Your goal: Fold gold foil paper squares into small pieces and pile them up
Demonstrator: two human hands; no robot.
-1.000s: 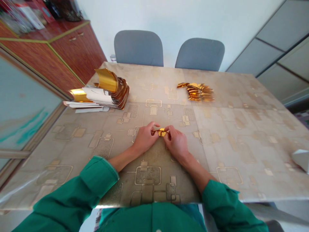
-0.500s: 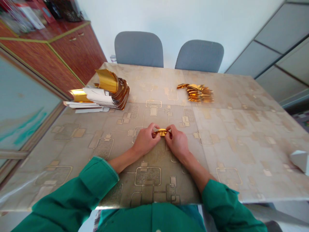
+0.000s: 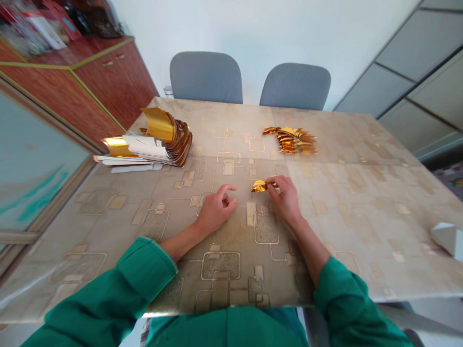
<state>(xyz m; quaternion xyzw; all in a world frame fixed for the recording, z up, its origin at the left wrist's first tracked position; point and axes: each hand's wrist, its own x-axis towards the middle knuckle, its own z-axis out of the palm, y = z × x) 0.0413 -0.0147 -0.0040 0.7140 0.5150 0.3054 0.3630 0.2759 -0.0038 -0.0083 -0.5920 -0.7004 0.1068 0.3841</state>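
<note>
Moved apart since the earlier frame, the right hand (image 3: 285, 197) now pinches a small folded piece of shiny gold foil (image 3: 258, 186) over the patterned beige surface (image 3: 361, 193), while the left hand (image 3: 216, 209) has released it and rests empty, loosely open.

1 left hand (image 3: 216, 209) | 1 right hand (image 3: 284, 199) | 1 foil piece (image 3: 259, 186) | 1 foil stack (image 3: 162, 142) | 1 foil pile (image 3: 292, 141) | 2 chairs (image 3: 206, 78) | 1 table (image 3: 356, 231)

A broad table in a glossy beige cover (image 3: 354, 202) printed with gold-outlined rounded rectangles. Near the far left corner, a curled stack of white-backed gold-foil strips (image 3: 159, 144); toward the far right, a small heap of folded gold-foil pieces (image 3: 292, 141); by the right edge, a white angular object (image 3: 447, 239).
</note>
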